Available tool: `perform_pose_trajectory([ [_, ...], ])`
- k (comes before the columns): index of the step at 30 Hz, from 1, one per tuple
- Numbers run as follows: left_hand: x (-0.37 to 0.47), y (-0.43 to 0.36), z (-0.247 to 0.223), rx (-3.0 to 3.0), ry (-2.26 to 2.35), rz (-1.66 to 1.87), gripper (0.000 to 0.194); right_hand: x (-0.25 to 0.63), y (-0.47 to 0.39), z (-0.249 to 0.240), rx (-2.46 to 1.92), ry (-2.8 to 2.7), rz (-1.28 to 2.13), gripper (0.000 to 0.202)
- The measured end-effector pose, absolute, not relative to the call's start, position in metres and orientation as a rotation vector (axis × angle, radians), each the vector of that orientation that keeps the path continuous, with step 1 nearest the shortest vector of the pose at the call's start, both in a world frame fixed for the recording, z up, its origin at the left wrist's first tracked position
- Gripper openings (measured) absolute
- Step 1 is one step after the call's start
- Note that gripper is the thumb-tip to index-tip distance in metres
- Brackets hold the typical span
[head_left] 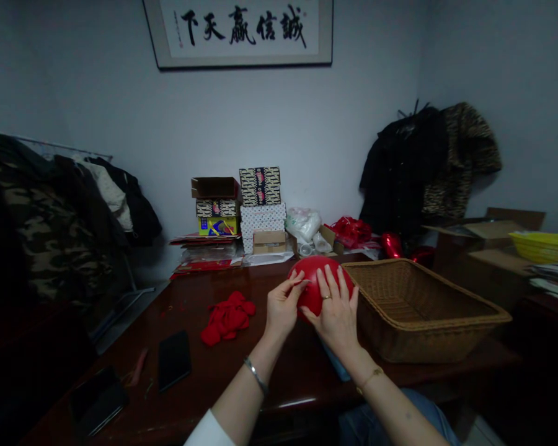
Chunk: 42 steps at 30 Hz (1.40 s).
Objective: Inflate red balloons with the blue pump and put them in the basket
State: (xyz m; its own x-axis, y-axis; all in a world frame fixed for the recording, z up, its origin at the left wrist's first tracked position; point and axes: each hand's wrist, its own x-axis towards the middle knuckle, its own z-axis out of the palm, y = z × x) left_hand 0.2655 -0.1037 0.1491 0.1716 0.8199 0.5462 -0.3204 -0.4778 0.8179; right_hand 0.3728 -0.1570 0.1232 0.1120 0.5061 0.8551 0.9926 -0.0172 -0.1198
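A red balloon (313, 298) is up over the table (186, 310), just left of the big basket (437, 341), and both hands are on it. The thing that matters most is how close it is: it sits right at the fingertips, just past them, away from the person. Neither hand is nearer, since both touch it.

The left hand (284, 303) has its thumb and finger pinched on the balloon's near left side. I can't tell which bit they have. The right hand (338, 305) has its fingers spread and bent over the right side, holding on.

The balloon looks round like a ball, so I see no long way to it. Its neck is hidden behind the fingers, so I can't say which way it points.
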Motion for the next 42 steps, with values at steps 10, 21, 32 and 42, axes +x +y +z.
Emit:
perform_pose_trajectory([
  [10,0.300,-0.108,0.160,1.661,0.461,1.459,0.021,0.412,-0.161,0.133,-1.680,-1.446,-0.914,0.071],
  [21,0.345,-0.103,0.168,1.754,0.347,1.454,0.020,0.451,-0.170,0.144,-1.749,-1.377,-0.988,0.075],
  [32,0.385,-0.110,0.185,1.772,0.335,1.424,0.018,0.488,-0.180,0.161,-1.753,-1.325,-1.089,0.077],
  [42,0.415,-0.117,0.176,2.022,0.399,1.343,0.015,0.521,-0.190,0.150,-1.878,-1.297,-1.122,0.075],
])
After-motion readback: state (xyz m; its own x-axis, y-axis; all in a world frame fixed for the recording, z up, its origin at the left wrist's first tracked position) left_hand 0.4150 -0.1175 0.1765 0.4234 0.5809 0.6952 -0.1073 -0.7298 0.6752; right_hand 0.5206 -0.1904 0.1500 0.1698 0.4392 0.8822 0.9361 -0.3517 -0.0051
